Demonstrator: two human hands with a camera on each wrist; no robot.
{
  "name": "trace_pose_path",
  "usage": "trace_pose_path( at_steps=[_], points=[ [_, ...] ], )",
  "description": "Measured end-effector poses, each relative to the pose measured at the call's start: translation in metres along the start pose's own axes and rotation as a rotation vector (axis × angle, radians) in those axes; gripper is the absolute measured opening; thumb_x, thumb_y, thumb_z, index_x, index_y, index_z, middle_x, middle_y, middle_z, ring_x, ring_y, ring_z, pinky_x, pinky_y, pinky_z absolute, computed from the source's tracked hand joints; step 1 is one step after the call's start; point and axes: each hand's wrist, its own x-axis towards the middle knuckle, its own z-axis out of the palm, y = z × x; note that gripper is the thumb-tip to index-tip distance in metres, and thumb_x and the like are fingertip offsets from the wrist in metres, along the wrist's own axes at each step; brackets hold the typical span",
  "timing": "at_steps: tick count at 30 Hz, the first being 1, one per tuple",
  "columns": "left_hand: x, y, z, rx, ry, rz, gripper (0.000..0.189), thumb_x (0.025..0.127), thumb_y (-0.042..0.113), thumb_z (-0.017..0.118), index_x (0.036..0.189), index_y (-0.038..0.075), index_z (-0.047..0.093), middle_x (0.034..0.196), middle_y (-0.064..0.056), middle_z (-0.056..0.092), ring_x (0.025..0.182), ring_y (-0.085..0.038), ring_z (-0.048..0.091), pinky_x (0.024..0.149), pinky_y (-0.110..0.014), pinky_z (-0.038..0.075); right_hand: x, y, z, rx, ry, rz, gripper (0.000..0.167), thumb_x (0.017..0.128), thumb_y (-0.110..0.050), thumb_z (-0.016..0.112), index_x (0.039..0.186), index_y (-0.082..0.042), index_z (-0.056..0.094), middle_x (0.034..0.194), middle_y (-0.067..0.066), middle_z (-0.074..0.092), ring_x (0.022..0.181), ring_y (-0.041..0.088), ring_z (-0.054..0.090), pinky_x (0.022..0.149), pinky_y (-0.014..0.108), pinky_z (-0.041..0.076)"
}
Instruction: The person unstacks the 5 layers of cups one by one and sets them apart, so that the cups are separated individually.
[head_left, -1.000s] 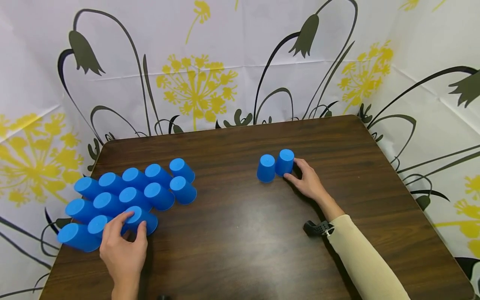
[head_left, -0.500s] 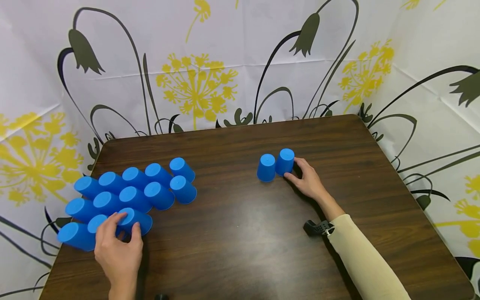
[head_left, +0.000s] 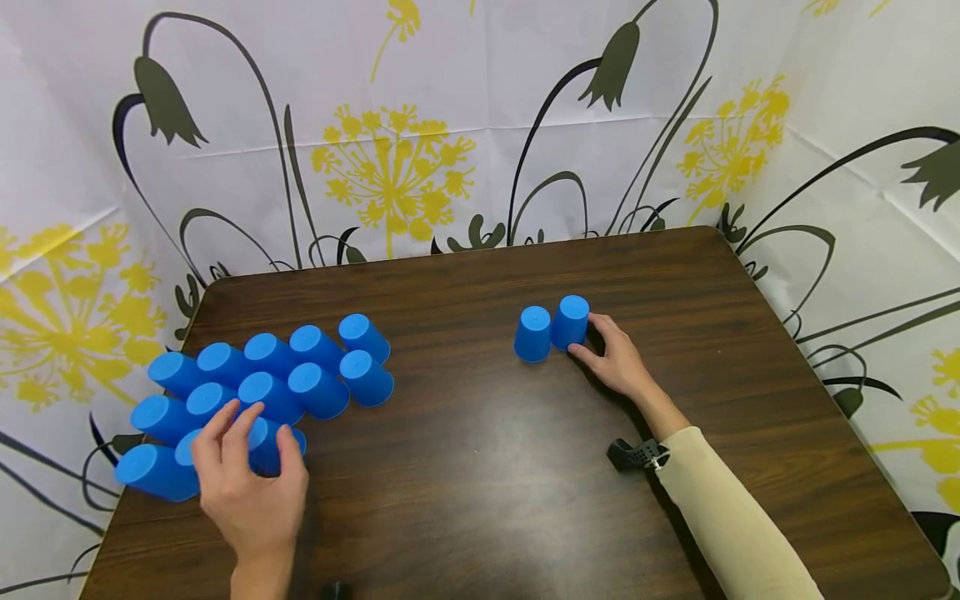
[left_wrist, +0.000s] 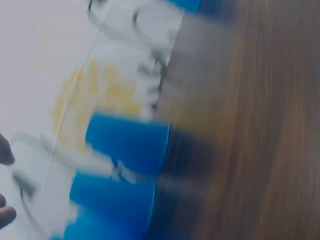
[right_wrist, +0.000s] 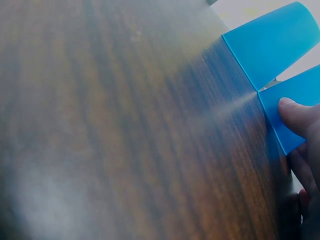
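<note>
On the left of the table several blue cups stand upside down in rows. My left hand (head_left: 251, 492) is over the rightmost cup (head_left: 266, 443) of the front row, thumb and fingers spread apart and partly hiding it. In the left wrist view only bits of fingertips show at the left edge, apart from the blurred cups (left_wrist: 131, 142). Farther right, a pair of upturned blue cups stands side by side. My right hand (head_left: 618, 362) holds the right one (head_left: 570, 323), its thumb (right_wrist: 297, 117) against the wall near the rim; the left one (head_left: 532, 335) stands beside it.
The brown wood-grain table (head_left: 465, 483) ends at a flower-printed cloth (head_left: 480, 125) behind and at the sides. A black strap (head_left: 633, 456) sits at my right wrist. A small dark object (head_left: 335, 591) shows at the bottom edge.
My left hand drew the front-row cup leftward toward its neighbour, then loosened and spread its fingers over it. My right hand and its cup have stayed in place.
</note>
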Motion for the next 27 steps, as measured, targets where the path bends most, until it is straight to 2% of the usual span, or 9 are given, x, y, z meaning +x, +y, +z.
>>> trace_pose_path(
  at_steps=[2, 5, 8, 11, 15, 17, 20, 24, 27],
  points=[
    [0.001, 0.015, 0.012, -0.105, -0.025, 0.077, 0.041, 0.082, 0.012, 0.074, 0.121, 0.002, 0.066, 0.133, -0.019, 0.055, 0.123, -0.036, 0.051, 0.104, -0.043, 0.043, 0.0, 0.0, 0.0, 0.004, 0.002, -0.002, 0.06, 0.093, -0.024, 0.07, 0.142, 0.0, 0.045, 0.141, 0.02, 0.049, 0.134, 0.037, 0.042, 0.11, 0.057, 0.03],
    [-0.001, 0.04, 0.034, -0.224, -0.173, 0.145, 0.049, 0.079, 0.006, 0.077, 0.125, 0.004, 0.063, 0.136, -0.016, 0.054, 0.123, -0.034, 0.051, 0.104, -0.039, 0.044, 0.001, 0.0, -0.001, 0.009, 0.01, -0.001, 0.06, 0.092, -0.023, 0.07, 0.142, 0.0, 0.045, 0.14, 0.02, 0.049, 0.133, 0.037, 0.042, 0.11, 0.057, 0.03],
    [-0.009, 0.064, 0.057, -0.272, -0.382, 0.162, 0.066, 0.078, 0.005, 0.08, 0.138, 0.01, 0.053, 0.143, -0.011, 0.046, 0.128, -0.028, 0.047, 0.103, -0.041, 0.045, 0.001, 0.0, -0.001, 0.003, 0.005, 0.003, 0.06, 0.092, -0.023, 0.07, 0.142, 0.001, 0.045, 0.14, 0.02, 0.049, 0.134, 0.038, 0.042, 0.11, 0.058, 0.03],
    [-0.019, 0.09, 0.079, -0.29, -0.574, 0.178, 0.082, 0.08, 0.013, 0.08, 0.149, 0.016, 0.037, 0.15, -0.009, 0.036, 0.133, -0.026, 0.042, 0.101, -0.047, 0.046, 0.0, -0.001, 0.0, -0.003, -0.003, 0.005, 0.061, 0.092, -0.024, 0.07, 0.142, 0.001, 0.045, 0.14, 0.02, 0.049, 0.134, 0.038, 0.042, 0.11, 0.058, 0.03],
    [-0.028, 0.116, 0.113, -0.338, -0.741, 0.18, 0.091, 0.081, 0.02, 0.08, 0.155, 0.02, 0.026, 0.154, -0.011, 0.029, 0.136, -0.029, 0.037, 0.1, -0.054, 0.044, 0.001, -0.002, 0.0, 0.0, 0.005, 0.001, 0.061, 0.092, -0.025, 0.07, 0.142, 0.001, 0.045, 0.14, 0.02, 0.049, 0.133, 0.038, 0.043, 0.109, 0.059, 0.031],
    [-0.029, 0.124, 0.132, -0.363, -0.781, 0.167, 0.091, 0.082, 0.02, 0.079, 0.155, 0.02, 0.025, 0.154, -0.014, 0.028, 0.137, -0.031, 0.035, 0.1, -0.058, 0.043, 0.001, -0.003, 0.0, 0.005, 0.011, -0.004, 0.061, 0.092, -0.024, 0.07, 0.141, 0.0, 0.046, 0.14, 0.021, 0.049, 0.133, 0.039, 0.043, 0.109, 0.059, 0.031],
    [-0.029, 0.13, 0.161, -0.398, -0.797, 0.157, 0.089, 0.083, 0.02, 0.078, 0.155, 0.021, 0.026, 0.153, -0.018, 0.03, 0.137, -0.033, 0.035, 0.1, -0.06, 0.041, 0.0, -0.002, 0.0, -0.001, 0.016, -0.004, 0.06, 0.092, -0.024, 0.071, 0.141, 0.0, 0.046, 0.139, 0.021, 0.05, 0.132, 0.039, 0.043, 0.109, 0.059, 0.031],
    [-0.027, 0.135, 0.194, -0.437, -0.764, 0.159, 0.084, 0.083, 0.017, 0.078, 0.153, 0.024, 0.033, 0.152, -0.019, 0.031, 0.136, -0.032, 0.036, 0.101, -0.058, 0.042, 0.0, 0.0, 0.001, -0.004, 0.014, 0.0, 0.06, 0.092, -0.024, 0.071, 0.142, -0.001, 0.046, 0.139, 0.02, 0.05, 0.132, 0.037, 0.044, 0.11, 0.058, 0.031],
    [-0.025, 0.138, 0.211, -0.449, -0.727, 0.156, 0.079, 0.083, 0.015, 0.079, 0.15, 0.024, 0.039, 0.152, -0.019, 0.033, 0.135, -0.032, 0.039, 0.102, -0.055, 0.043, 0.0, 0.0, 0.001, 0.002, 0.012, -0.004, 0.06, 0.092, -0.023, 0.071, 0.142, 0.0, 0.046, 0.139, 0.02, 0.05, 0.132, 0.037, 0.044, 0.11, 0.058, 0.031]
  ],
)
